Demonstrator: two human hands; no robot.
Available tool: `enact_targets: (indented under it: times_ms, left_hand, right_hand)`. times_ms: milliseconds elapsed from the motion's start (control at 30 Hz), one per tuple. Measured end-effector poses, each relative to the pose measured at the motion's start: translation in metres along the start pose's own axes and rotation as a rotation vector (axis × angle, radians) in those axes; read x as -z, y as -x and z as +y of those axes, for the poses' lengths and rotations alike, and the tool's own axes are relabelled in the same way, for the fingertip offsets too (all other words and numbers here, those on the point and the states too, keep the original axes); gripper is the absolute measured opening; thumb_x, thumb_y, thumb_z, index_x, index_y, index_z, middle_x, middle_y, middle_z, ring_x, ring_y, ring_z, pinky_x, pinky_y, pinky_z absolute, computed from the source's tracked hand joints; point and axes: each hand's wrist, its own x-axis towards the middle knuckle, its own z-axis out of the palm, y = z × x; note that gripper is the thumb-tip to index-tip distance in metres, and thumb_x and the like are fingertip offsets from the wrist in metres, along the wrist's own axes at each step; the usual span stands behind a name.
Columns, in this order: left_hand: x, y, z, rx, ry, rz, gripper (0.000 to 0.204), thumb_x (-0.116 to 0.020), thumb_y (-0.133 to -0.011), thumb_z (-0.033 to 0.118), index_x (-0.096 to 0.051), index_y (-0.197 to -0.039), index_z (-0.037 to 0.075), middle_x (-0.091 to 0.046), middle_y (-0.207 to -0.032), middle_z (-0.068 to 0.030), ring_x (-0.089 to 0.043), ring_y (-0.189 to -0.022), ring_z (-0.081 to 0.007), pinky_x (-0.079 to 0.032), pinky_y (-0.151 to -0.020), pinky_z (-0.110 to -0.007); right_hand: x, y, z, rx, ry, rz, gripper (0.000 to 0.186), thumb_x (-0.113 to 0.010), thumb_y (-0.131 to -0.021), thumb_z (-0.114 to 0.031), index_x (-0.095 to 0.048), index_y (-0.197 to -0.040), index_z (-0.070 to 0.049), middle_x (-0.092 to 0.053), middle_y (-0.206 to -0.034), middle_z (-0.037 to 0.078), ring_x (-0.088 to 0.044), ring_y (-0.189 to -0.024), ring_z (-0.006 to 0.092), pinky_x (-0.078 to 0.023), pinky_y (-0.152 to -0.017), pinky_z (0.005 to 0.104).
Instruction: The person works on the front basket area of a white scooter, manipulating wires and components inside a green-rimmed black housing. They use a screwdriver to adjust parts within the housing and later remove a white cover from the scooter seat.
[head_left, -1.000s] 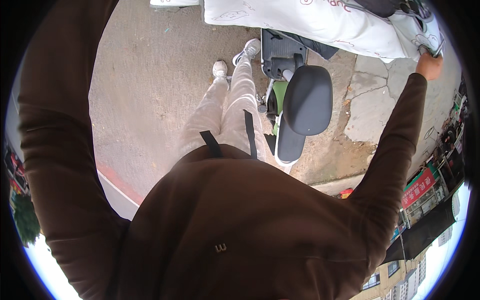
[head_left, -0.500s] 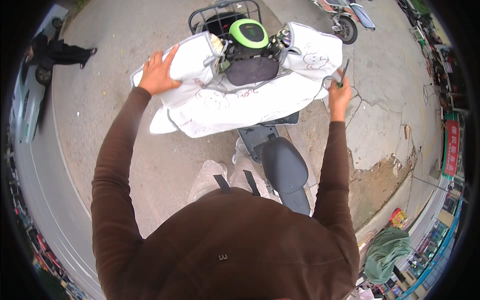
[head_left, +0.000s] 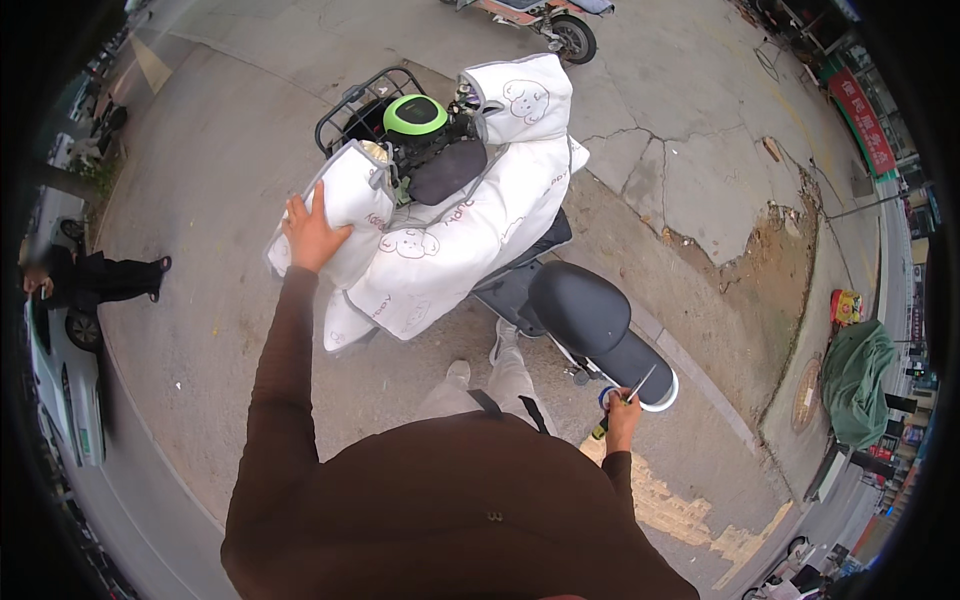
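A white quilted scooter windshield apron (head_left: 430, 290) with grey edging and cartoon faces drapes over the front of an electric scooter. On its left hand-cover part rests my left hand (head_left: 315, 238), fingers and thumb spread. My right hand (head_left: 622, 415) is closed around a screwdriver (head_left: 641, 382), beside the rear of the scooter. Its thin metal shaft points up and right, and a dark and yellow handle end shows below the fingers. A small blue-rimmed round thing (head_left: 607, 397) shows against the fingers; whether I hold it cannot be made out. The black seat (head_left: 580, 308) is ahead of that hand.
The scooter carries a black wire basket (head_left: 350, 112) and a lime-green headlight cover (head_left: 415, 115). Another parked scooter (head_left: 560, 28) stands beyond. A person in black (head_left: 100, 277) is near a pale car (head_left: 70, 370) at left. A green tarp (head_left: 857, 385) and broken pavement lie at right.
My right hand with the screwdriver has moved from the apron's right side back to the scooter's rear. My left hand stays on the apron. The view has turned to the right.
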Motion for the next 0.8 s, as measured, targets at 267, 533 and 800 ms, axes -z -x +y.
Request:
enact_targets:
  times_ms: [267, 533, 800]
  left_hand:
    - [-0.009, 0.039, 0.101, -0.258, 0.020, 0.085, 0.065, -0.072, -0.078, 0.027, -0.050, -0.134, 0.003, -0.045, -0.138, -0.0248, -0.039, -0.131, -0.0410, -0.034, -0.105, -0.051]
    - [-0.116, 0.208, 0.247, -0.779, 0.376, -0.712, 0.052, -0.071, -0.081, 0.029, -0.059, -0.123, 0.001, -0.060, -0.119, -0.0234, -0.054, -0.114, -0.0393, -0.044, -0.098, -0.043]
    - [-0.143, 0.452, 0.426, -1.307, 0.177, -1.135, 0.049, -0.068, -0.081, 0.030, -0.061, -0.123, 0.006, -0.059, -0.123, -0.0192, -0.052, -0.117, -0.0385, -0.041, -0.101, -0.045]
  right_hand:
    - [0.104, 0.088, 0.150, -0.122, -0.037, 0.346, 0.013, -0.068, -0.080, 0.000, -0.056, -0.084, -0.002, -0.059, -0.070, 0.005, -0.059, -0.053, 0.0131, -0.047, -0.047, 0.0275]
    - [0.186, 0.116, 0.256, -0.270, 0.002, 0.450, 0.017, -0.073, -0.077, -0.004, -0.060, -0.087, 0.000, -0.064, -0.072, 0.011, -0.062, -0.060, 0.0182, -0.049, -0.055, 0.0346]
    - [0.316, 0.112, 0.333, -0.241, 0.184, 0.486, 0.015, -0.068, -0.081, -0.002, -0.055, -0.087, 0.001, -0.064, -0.072, 0.015, -0.066, -0.059, 0.0225, -0.052, -0.053, 0.0361]
